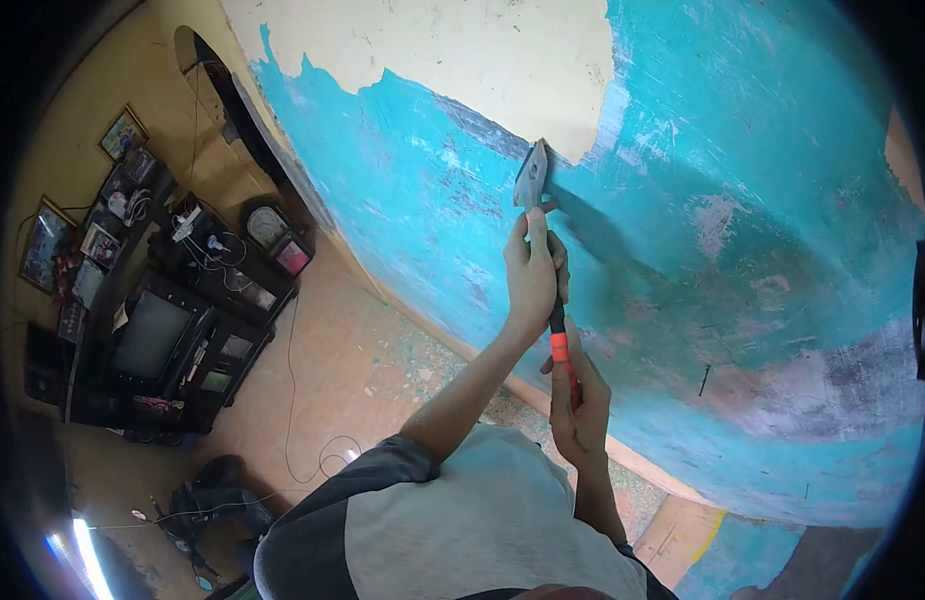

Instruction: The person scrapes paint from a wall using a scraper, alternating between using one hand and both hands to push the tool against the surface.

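Note:
A long-handled paint scraper (pixel 531 183) with a grey metal head and a black and red-orange handle rests its blade against a wall of worn turquoise paint (pixel 423 190). The blade meets the ragged lower edge of a bare cream patch (pixel 463 50). My left hand (pixel 533 275) is closed around the upper handle, just below the head, thumb lying along it. Lower down, my right hand (pixel 581 408) wraps the red-orange grip end. Part of the handle is hidden by my fingers.
Paint flakes (pixel 418 375) litter the floor along the wall's base. A nail (pixel 704 380) sticks out of the wall at right. To the left stands a dark cabinet with a television (pixel 155 333), cables and framed pictures. A thin cable (pixel 291 350) trails over the floor near a motorbike (pixel 198 510).

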A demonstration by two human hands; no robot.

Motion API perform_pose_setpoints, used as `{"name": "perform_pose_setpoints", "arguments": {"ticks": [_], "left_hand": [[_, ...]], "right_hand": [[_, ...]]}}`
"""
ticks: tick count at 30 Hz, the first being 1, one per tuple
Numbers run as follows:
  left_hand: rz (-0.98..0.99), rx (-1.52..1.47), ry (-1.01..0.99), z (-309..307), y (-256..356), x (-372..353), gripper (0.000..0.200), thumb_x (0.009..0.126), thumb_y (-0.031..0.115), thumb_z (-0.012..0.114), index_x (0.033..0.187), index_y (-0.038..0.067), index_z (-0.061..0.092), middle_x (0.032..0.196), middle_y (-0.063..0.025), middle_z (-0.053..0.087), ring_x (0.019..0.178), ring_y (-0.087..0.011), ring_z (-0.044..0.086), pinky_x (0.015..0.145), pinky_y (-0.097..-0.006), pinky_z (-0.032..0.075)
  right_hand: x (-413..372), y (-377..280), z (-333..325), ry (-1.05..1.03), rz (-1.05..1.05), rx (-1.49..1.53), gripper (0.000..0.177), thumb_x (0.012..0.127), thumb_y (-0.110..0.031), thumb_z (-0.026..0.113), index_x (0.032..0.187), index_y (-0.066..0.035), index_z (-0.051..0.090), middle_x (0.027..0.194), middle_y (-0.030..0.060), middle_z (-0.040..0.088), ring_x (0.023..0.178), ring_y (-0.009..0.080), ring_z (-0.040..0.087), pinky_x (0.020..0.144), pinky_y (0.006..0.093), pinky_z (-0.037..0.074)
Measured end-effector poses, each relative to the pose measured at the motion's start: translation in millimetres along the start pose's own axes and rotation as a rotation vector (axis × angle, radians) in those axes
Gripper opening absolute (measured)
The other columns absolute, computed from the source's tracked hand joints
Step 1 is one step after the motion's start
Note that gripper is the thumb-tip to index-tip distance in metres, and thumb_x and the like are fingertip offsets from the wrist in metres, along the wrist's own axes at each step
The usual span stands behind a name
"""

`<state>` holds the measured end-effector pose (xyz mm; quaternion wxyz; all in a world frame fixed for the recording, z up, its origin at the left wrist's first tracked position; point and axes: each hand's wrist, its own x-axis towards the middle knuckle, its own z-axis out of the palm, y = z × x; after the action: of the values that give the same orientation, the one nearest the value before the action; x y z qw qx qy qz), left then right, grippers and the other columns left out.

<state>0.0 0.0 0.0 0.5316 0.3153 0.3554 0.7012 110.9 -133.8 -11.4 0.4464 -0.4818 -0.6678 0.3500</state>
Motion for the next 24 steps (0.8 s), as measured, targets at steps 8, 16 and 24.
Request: {"name": "perform_pose_setpoints", "arguments": {"ticks": [8, 16, 24], "left_hand": [[-0.042, -0.022, 0.011, 13.7, -0.9, -15.2, 0.055, 0.112, 0.045, 0.041, 0.133, -0.005, 0.052, 0.062, 0.0039, 0.039, 0.038, -0.0063, 0.037, 0.035, -0.0236, 0.032], [0.005, 0.021, 0.014, 1.1, 5.9, -1.4, 0.054, 0.113, 0.044, 0.041, 0.132, -0.005, 0.053, 0.061, 0.0035, 0.039, 0.038, -0.0062, 0.038, 0.035, -0.0233, 0.032], [-0.019, -0.003, 0.010, 11.5, -0.8, -10.0, 0.054, 0.113, 0.044, 0.040, 0.133, -0.005, 0.052, 0.061, 0.0038, 0.039, 0.038, -0.0060, 0.039, 0.035, -0.0233, 0.033]], "right_hand": [[-12.8, 2.7, -12.0, 0.018, -0.004, -0.017, 0.050, 0.108, -0.012, 0.048, 0.157, -0.005, 0.044, 0.093, 0.0036, 0.064, 0.060, 0.0033, 0.046, 0.055, 0.0216, 0.038], [1.4, -3.6, -2.0, -0.036, 0.013, -0.001, 0.052, 0.106, -0.008, 0.050, 0.157, -0.004, 0.043, 0.091, 0.0108, 0.063, 0.075, 0.0147, 0.055, 0.065, 0.0271, 0.044], [-5.5, -4.1, -12.1, -0.003, 0.017, -0.008, 0.050, 0.106, -0.010, 0.049, 0.156, -0.004, 0.046, 0.093, 0.0045, 0.063, 0.070, 0.0069, 0.047, 0.063, 0.0224, 0.039]]}}
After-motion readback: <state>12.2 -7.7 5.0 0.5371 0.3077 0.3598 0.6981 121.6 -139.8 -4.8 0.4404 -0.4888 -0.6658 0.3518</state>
